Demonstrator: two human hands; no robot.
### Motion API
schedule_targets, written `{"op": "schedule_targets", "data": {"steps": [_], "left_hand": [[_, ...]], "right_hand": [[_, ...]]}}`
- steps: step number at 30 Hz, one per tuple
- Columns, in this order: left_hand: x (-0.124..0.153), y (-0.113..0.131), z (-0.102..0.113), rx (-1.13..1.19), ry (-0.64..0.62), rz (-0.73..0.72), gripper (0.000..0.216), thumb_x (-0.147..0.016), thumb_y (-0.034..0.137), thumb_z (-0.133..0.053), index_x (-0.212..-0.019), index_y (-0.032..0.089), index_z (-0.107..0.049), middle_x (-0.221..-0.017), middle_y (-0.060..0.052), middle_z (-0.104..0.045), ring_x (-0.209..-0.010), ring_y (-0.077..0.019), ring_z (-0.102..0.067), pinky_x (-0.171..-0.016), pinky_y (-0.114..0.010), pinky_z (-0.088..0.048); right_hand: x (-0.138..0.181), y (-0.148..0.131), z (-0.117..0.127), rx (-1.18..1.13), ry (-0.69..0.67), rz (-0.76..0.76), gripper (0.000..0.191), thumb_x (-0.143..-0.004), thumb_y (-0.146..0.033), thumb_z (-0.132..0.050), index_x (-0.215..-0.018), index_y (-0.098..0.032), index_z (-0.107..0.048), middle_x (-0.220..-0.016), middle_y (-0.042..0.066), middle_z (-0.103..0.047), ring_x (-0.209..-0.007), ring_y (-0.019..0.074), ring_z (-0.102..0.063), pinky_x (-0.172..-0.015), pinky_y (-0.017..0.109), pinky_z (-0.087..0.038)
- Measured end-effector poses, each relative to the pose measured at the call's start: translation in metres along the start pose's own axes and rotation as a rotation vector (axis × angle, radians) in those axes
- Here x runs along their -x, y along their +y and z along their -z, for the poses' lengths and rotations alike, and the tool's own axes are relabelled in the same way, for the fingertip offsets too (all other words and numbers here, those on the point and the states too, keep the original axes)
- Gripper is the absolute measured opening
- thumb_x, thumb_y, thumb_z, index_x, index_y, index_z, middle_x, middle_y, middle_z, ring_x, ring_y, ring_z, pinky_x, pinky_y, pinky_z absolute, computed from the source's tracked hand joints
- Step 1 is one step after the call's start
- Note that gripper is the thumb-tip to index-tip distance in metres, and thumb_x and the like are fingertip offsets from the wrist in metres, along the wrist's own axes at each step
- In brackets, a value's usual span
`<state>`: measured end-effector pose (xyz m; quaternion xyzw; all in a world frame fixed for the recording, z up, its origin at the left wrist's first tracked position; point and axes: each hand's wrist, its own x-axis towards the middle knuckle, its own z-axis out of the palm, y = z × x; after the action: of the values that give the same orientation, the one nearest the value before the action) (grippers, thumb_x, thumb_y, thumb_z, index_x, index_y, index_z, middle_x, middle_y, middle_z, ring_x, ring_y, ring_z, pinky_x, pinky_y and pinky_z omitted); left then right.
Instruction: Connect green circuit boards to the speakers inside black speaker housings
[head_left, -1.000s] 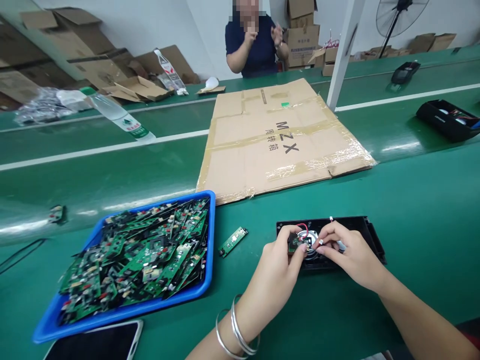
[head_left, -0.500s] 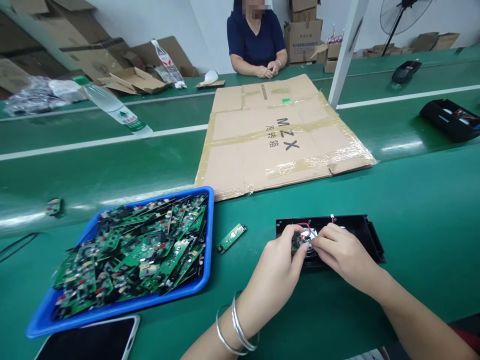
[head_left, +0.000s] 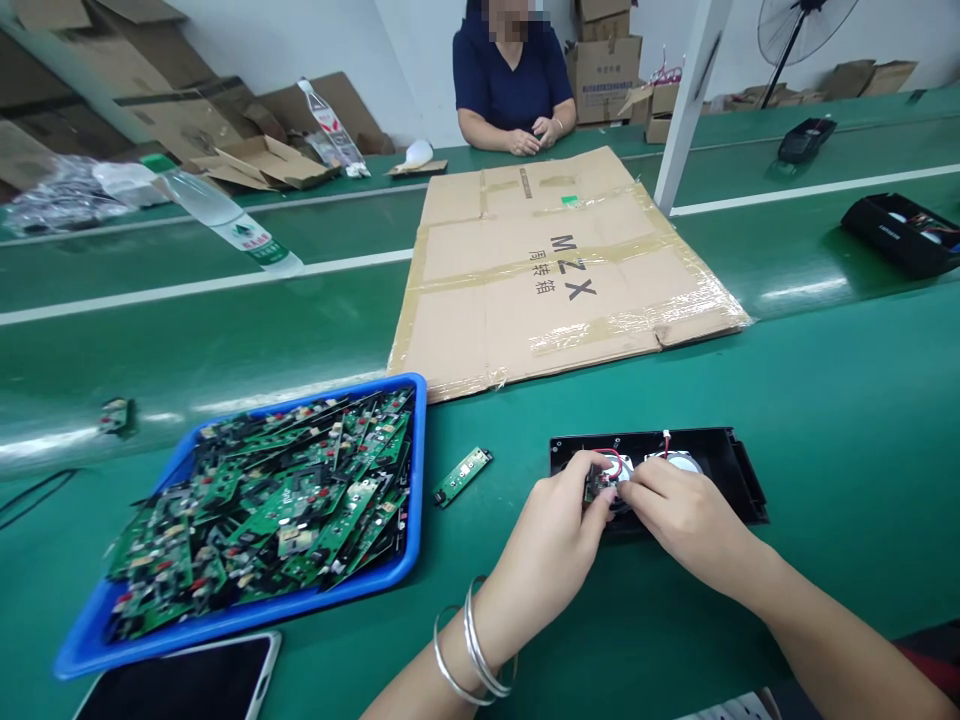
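Pinching small green board (head_left: pixel 598 487) between fingertips of left hand (head_left: pixel 559 530) and right hand (head_left: pixel 679 515), both closed on it. Board directly under fingertips, over black housing (head_left: pixel 720 455); housing long axis left-right. Hands equally near.

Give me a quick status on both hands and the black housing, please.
Left hand and right hand pinch a small circuit board over the black housing. Red wire looped there. Nothing blocking.
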<state>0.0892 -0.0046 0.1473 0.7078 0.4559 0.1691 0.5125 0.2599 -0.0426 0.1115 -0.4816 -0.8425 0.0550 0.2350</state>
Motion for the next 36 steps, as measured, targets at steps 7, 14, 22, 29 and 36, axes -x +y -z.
{"op": "schedule_targets", "data": {"steps": [7, 14, 22, 29, 36], "left_hand": [[0.0, 0.004, 0.009, 0.004, -0.128, -0.114, 0.02, -0.089, 0.011, -0.038, -0.1, 0.022, -0.051, -0.09, 0.0, -0.063, -0.074, -0.011, -0.063, -0.068, -0.02, -0.049], [-0.001, 0.002, 0.009, -0.044, -0.132, -0.102, 0.019, -0.089, 0.014, -0.037, -0.099, 0.022, -0.051, -0.072, 0.002, -0.06, -0.063, -0.0116, -0.058, -0.061, -0.022, -0.046], [0.001, 0.003, 0.012, 0.197, -0.058, 0.063, 0.016, -0.087, 0.029, -0.05, -0.102, 0.024, -0.051, -0.075, 0.001, -0.066, -0.07, -0.0153, -0.065, -0.064, -0.025, -0.051], [0.002, -0.002, 0.007, 0.096, 0.062, 0.071, 0.027, -0.084, 0.032, -0.053, -0.11, 0.024, -0.055, -0.081, -0.001, -0.066, -0.063, -0.0163, -0.063, -0.054, -0.025, -0.048], [-0.001, -0.004, 0.002, 0.046, 0.154, 0.081, 0.032, -0.084, 0.028, -0.053, -0.115, 0.021, -0.055, -0.075, -0.002, -0.066, -0.063, -0.0175, -0.063, -0.059, -0.029, -0.052]], "right_hand": [[-0.002, 0.005, 0.003, -0.372, -0.111, -0.291, 0.008, -0.088, -0.017, -0.052, -0.094, -0.02, -0.058, -0.077, 0.001, -0.062, -0.069, 0.0147, -0.058, -0.062, 0.026, -0.046], [-0.003, 0.004, -0.001, -0.299, -0.097, -0.253, 0.013, -0.09, -0.019, -0.049, -0.078, -0.017, -0.055, -0.069, 0.002, -0.057, -0.065, 0.0163, -0.054, -0.059, 0.028, -0.043], [0.001, 0.005, 0.01, -0.23, 0.116, -0.371, 0.03, -0.091, -0.043, -0.048, -0.102, -0.019, -0.062, -0.081, 0.005, -0.058, -0.065, 0.015, -0.057, -0.058, 0.026, -0.046], [0.003, 0.02, 0.02, -0.19, 0.147, -0.47, 0.025, -0.093, -0.031, -0.043, -0.095, -0.02, -0.065, -0.091, 0.006, -0.066, -0.083, 0.0198, -0.062, -0.07, 0.031, -0.05], [-0.001, 0.006, 0.022, -0.521, -0.038, -0.372, 0.016, -0.092, -0.025, -0.047, -0.096, -0.021, -0.062, -0.083, 0.004, -0.066, -0.076, 0.0171, -0.061, -0.064, 0.028, -0.049]]}}
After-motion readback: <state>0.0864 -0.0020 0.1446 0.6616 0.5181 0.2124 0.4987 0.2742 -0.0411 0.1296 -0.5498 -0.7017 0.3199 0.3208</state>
